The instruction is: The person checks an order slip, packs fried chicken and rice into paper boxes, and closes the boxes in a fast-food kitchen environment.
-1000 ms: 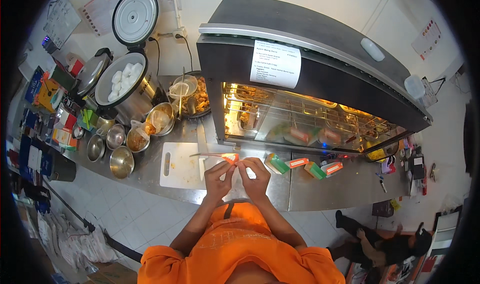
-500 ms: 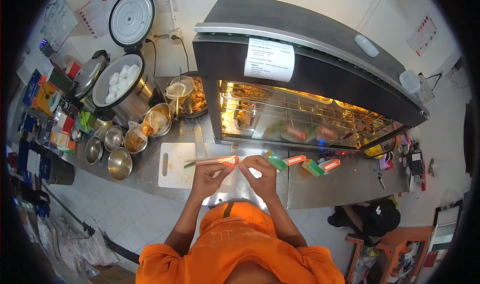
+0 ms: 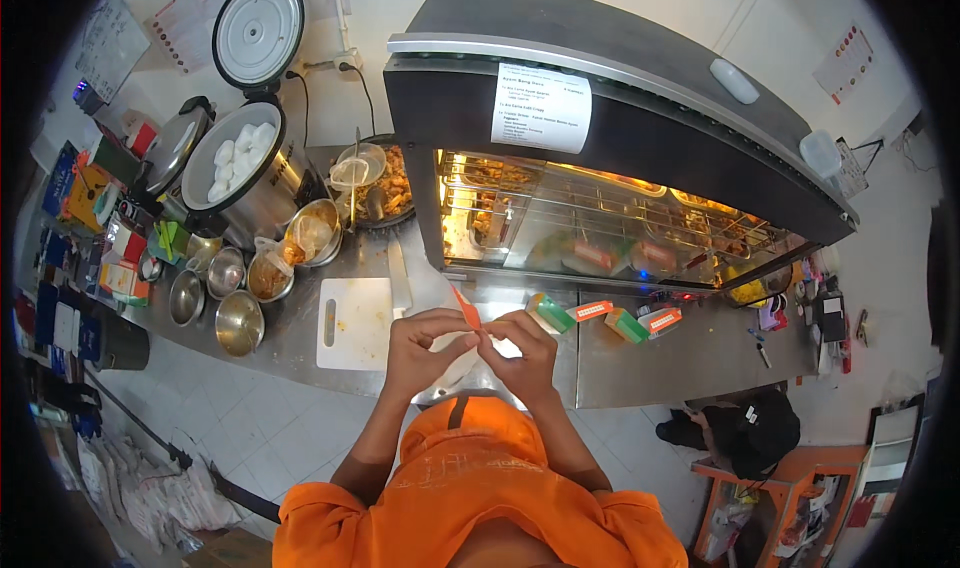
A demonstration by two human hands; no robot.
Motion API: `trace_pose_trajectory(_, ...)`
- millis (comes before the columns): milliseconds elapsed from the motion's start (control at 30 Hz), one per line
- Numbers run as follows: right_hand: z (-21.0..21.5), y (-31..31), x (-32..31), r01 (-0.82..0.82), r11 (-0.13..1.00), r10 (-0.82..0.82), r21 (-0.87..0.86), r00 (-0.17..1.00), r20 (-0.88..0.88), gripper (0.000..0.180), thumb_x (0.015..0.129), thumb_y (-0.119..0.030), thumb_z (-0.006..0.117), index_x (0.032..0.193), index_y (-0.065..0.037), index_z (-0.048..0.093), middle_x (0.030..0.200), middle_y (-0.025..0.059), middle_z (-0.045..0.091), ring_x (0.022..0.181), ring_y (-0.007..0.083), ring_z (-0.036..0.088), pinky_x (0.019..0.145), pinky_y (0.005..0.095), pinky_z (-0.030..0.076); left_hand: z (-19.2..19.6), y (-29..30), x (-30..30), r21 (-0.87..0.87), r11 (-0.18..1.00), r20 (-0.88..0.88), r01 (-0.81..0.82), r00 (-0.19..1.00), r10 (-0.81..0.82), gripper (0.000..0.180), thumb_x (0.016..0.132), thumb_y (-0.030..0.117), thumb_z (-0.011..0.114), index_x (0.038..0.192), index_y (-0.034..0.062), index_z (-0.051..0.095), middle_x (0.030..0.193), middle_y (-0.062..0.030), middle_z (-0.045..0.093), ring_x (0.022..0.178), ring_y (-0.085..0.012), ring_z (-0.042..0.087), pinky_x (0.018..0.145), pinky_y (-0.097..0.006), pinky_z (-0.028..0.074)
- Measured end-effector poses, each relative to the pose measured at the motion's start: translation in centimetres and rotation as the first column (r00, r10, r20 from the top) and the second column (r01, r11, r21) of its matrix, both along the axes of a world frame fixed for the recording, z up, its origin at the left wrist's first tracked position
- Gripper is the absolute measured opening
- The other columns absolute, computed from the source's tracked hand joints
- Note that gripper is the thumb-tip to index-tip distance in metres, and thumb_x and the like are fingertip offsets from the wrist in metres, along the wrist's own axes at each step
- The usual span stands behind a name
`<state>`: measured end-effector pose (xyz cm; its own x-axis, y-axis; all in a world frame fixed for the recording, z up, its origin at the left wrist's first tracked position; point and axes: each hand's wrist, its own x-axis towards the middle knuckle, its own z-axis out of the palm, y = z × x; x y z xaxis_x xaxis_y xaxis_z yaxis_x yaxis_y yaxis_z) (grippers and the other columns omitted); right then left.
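In front of me, over the counter's front part, an orange paperboard carton stands nearly on edge between my hands. My left hand pinches its lower part from the left, thumb toward the other thumb. On the right side my right hand has its fingers closed on the same carton, and the fingertips almost meet. Much of the carton is hidden by the fingers. Just right of my right hand lie two green-and-orange cartons with orange flaps sticking out.
A white cutting board lies left of my hands, with a knife beside it. Metal bowls and a rice cooker stand farther left. A lit food warmer fills the back. Someone in black is low at the right.
The carton, earlier stretched leftward over my left hand, now points up and away between my hands. Both hands remain close together; the cutting board's right side shows more.
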<state>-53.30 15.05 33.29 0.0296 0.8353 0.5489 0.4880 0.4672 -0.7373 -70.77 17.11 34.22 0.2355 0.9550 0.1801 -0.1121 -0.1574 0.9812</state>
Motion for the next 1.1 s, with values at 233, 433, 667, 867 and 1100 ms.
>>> trace_pose_trajectory(233,0.2,1.0,1.6,0.022,0.998,-0.026,-0.060,0.997,-0.069,0.011,0.081,-0.003,0.079,0.091,-0.003,0.074,0.085,0.0081,0.069,0.074,0.0186,0.066,0.066,0.0307,0.052,-0.7,0.5,1.2,-0.047,0.958,-0.020,-0.283,0.959,0.282,0.013,0.086,-0.001,0.077,0.098,-0.0047,0.074,0.092,-0.0087,0.075,0.083,-0.0125,0.070,0.073,-0.025,0.055)
trace_pose_trajectory(433,-0.9,1.7,-2.1,0.135,0.991,-0.132,0.004,0.974,-0.184,0.007,0.084,0.000,0.077,0.090,-0.001,0.074,0.084,0.0088,0.070,0.077,0.0166,0.066,0.070,0.0273,0.051,-5.7,-0.3,4.0,0.365,0.820,-0.060,-0.441,0.868,0.493,0.014,0.081,-0.004,0.077,0.095,-0.0030,0.075,0.097,-0.0129,0.075,0.087,-0.0182,0.072,0.076,-0.028,0.055)
trace_pose_trajectory(667,-2.8,1.3,-0.7,-0.017,0.994,-0.010,-0.111,0.971,-0.239,0.007,0.091,-0.002,0.072,0.090,0.004,0.068,0.094,0.0070,0.066,0.084,0.0144,0.061,0.075,0.0255,0.048,-5.9,0.1,2.6,0.350,0.873,0.032,-0.339,0.936,0.351,0.015,0.081,0.000,0.076,0.096,0.0026,0.077,0.102,-0.0119,0.076,0.093,-0.0210,0.073,0.085,-0.033,0.056)
trace_pose_trajectory(867,-1.2,2.0,-0.8,-0.326,0.942,0.303,-0.078,0.928,-0.216,0.017,0.097,-0.004,0.065,0.107,0.009,0.070,0.099,0.0075,0.068,0.087,0.0124,0.061,0.074,0.0244,0.047,-2.5,-1.5,-0.8,0.206,0.911,0.122,-0.358,0.933,0.339,0.013,0.084,0.009,0.080,0.096,0.0024,0.078,0.099,-0.0087,0.077,0.090,-0.0150,0.071,0.082,-0.029,0.054)
trace_pose_trajectory(1100,-0.1,2.7,-2.5,-0.295,0.944,0.246,-0.145,0.927,-0.283,0.012,0.089,0.004,0.066,0.100,0.006,0.071,0.096,0.0112,0.072,0.086,0.0207,0.067,0.077,0.0330,0.053,0.4,-2.5,-2.5,0.058,0.930,0.116,-0.363,0.928,0.355,0.017,0.088,0.014,0.078,0.098,-0.0001,0.077,0.097,-0.0094,0.077,0.089,-0.0141,0.072,0.080,-0.030,0.055)
